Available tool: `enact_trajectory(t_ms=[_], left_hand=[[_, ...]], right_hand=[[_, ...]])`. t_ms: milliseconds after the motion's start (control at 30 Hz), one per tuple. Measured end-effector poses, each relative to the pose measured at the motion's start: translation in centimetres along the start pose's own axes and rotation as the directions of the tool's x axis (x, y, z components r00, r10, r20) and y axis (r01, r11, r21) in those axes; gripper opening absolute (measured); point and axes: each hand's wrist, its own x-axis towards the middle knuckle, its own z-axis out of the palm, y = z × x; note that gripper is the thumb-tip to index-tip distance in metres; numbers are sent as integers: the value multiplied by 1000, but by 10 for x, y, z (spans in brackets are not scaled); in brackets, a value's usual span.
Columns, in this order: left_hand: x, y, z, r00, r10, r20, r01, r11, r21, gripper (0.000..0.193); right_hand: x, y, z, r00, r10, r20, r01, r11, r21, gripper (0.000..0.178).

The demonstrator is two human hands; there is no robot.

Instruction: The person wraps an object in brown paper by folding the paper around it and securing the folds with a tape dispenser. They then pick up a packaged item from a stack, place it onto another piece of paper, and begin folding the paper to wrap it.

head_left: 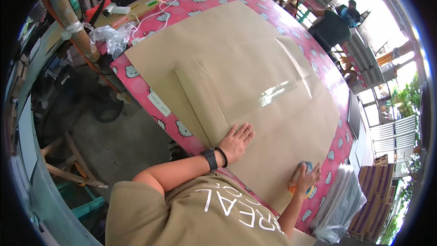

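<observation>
A large sheet of brown kraft paper [291, 139] covers the pink patterned table in front of me. Its left part is folded over into a flap [198, 95], and a shiny strip of clear tape [278, 92] is stuck near the middle. My left hand [235, 145] lies flat on the paper beside the flap's lower end, fingers stretched out. Near the right edge of the sheet, my right hand [307, 180] is closed around what looks like a blue and orange tape dispenser [292, 190], partly hidden by the fingers.
A pale ruler-like strip [159, 104] lies at the table's left edge. Crumpled plastic [112, 38], a white cable [167, 14] and cardboard [144, 5] are at the far left. Plastic-wrapped flat sheets [337, 202] are stacked right. A person [334, 27] works at another table beyond.
</observation>
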Motion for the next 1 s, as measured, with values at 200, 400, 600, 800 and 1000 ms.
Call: enact_trajectory(t_ms=[200,400,600,800,1000], left_hand=[[-2,-10,3,999,12,32,-9,996,-92,67],[-15,-44,-14,995,97,-27,-100,988,-119,51],[-69,-252,-60,1000,6,-9,0,806,592,49],[-16,-400,-45,468,-751,-465,578,659,-481,40],[50,-259,7,349,-895,-277,276,380,-883,46]], right_hand=[[90,-204,78,867,-498,-5,438,758,483,64],[232,-353,159,718,-637,282,559,768,312,63],[357,-352,196,752,-454,479,418,889,186,51],[296,-261,198,889,-398,227,243,830,501,38],[173,-193,138,955,-214,205,82,857,509,32]])
